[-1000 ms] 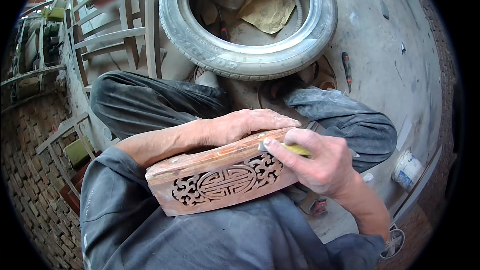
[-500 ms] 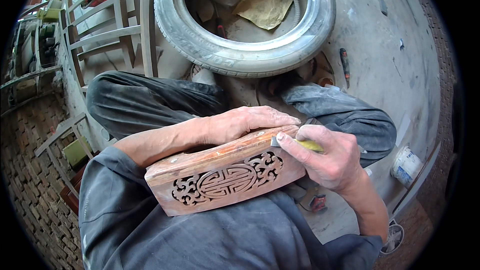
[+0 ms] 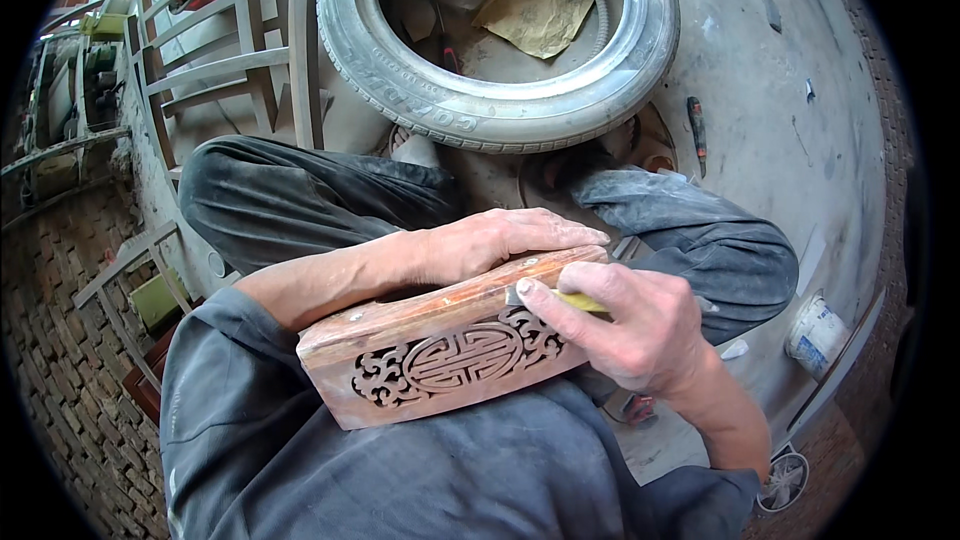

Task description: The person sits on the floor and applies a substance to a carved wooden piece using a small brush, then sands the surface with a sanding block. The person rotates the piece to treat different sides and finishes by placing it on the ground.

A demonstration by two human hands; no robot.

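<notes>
Though the panel (image 3: 462, 358) is carved, its edge (image 3: 450, 301) seems unfinished; the right hand (image 3: 645, 328) pinches a yellow tool (image 3: 584, 301), the left hand's (image 3: 490, 242) grip hidden.

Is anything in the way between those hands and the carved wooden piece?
Nothing visible blocks them: the left hand rests on the carved wooden piece, and the right hand holds a yellow tool at its edge.
</notes>
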